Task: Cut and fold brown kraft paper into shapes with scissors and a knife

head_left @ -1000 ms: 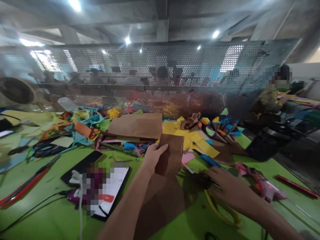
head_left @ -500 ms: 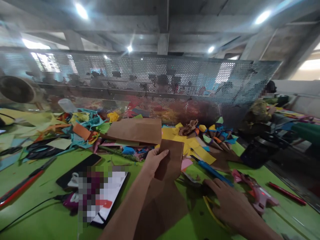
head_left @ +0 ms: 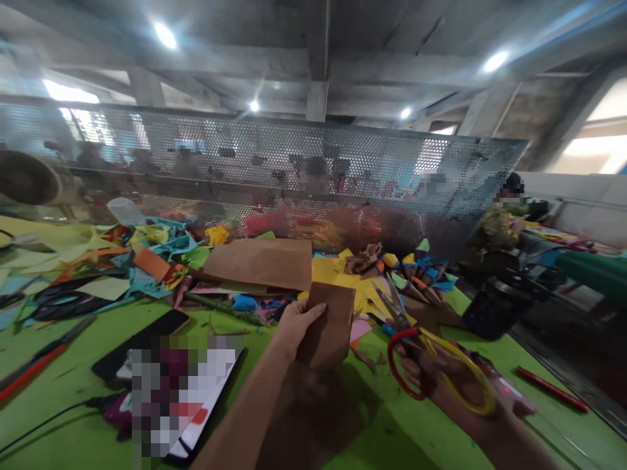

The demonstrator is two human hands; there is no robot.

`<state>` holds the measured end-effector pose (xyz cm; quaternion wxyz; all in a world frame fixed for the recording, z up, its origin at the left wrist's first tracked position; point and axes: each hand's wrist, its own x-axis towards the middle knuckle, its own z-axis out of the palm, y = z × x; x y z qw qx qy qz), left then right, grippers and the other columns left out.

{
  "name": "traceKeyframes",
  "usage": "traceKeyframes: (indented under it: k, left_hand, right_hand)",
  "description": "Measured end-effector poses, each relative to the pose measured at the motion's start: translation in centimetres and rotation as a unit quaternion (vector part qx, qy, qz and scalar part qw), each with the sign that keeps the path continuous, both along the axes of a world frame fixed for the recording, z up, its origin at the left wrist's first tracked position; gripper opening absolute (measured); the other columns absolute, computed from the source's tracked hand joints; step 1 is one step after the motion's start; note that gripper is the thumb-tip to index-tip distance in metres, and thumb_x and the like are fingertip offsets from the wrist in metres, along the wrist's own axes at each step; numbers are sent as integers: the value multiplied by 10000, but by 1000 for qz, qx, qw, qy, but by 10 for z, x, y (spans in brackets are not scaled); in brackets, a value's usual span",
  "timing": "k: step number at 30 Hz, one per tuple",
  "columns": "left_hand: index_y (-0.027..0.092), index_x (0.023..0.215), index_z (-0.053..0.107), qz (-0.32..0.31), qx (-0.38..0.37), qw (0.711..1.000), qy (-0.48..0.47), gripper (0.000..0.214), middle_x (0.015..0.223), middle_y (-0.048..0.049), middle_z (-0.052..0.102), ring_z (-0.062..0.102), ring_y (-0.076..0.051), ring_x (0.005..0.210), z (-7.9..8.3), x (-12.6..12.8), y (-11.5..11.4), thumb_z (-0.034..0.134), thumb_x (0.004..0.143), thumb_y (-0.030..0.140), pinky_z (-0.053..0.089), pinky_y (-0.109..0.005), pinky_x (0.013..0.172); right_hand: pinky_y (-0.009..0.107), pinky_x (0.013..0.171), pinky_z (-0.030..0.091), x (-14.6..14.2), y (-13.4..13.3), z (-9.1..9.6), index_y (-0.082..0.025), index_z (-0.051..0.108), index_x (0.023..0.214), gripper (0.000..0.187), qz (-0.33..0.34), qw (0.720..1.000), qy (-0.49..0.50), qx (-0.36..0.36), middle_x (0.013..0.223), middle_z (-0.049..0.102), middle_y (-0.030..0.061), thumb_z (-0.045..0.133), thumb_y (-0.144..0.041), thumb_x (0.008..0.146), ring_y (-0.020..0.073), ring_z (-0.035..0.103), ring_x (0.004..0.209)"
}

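Note:
My left hand (head_left: 292,325) holds a piece of brown paper (head_left: 329,324) upright above the green table (head_left: 78,382). A larger brown sheet (head_left: 313,418) lies under it on the table. My right hand (head_left: 443,385) grips a pair of scissors (head_left: 421,349) with one red and one yellow handle loop, lifted off the table, blades pointing up and to the left toward the brown paper.
A phone and a tablet (head_left: 171,385) lie at left with a cable. Coloured paper scraps (head_left: 161,251), a brown paper bag (head_left: 259,262) and paper cones (head_left: 421,271) crowd the back. A glue gun (head_left: 512,391) and red pen (head_left: 551,390) lie at right. A perforated metal screen (head_left: 294,170) stands behind; a person (head_left: 494,225) sits at right.
My right hand was flat on the scissors on the table; now it has picked them up and raised them toward the brown paper. My left hand has kept the paper still.

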<state>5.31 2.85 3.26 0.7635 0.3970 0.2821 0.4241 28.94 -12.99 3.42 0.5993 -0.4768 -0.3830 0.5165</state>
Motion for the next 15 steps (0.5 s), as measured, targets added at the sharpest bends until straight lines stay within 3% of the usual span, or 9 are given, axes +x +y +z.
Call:
traceKeyframes:
  k: [2,5,10,15]
  left_hand:
    - [129,794,737,1,-1,1000,2,439,694,-35,734,617,-114,559,0,0,0,907,492,399,465,-212,565]
    - [128,775,730,6,-6,1000,10,449,666,-30,720,603,-113,541,0,-1,-1,912,475,408,453,-212,547]
    - [130,778,723,3,-13,1000,25,451,659,-29,711,594,-110,532,-2,0,-1,908,483,416,437,-211,539]
    - [125,717,707,-5,-13,999,32,427,627,-22,692,573,-99,509,1,3,-6,909,475,414,413,-200,512]
  right_hand:
    - [300,592,479,-10,11,3,-222,720,974,300,30,999,32,6,836,682,65,746,-380,720,175,565,636]
    - [263,534,440,-23,26,6,-195,707,955,312,53,998,5,12,776,640,48,726,-445,769,142,516,583]
    - [215,493,381,-31,28,3,-267,612,1202,514,-4,994,-105,4,831,582,8,722,-510,762,123,463,592]
    - [250,578,467,-28,20,0,-303,553,1310,628,-2,978,-209,8,921,591,39,646,-618,775,178,535,724]
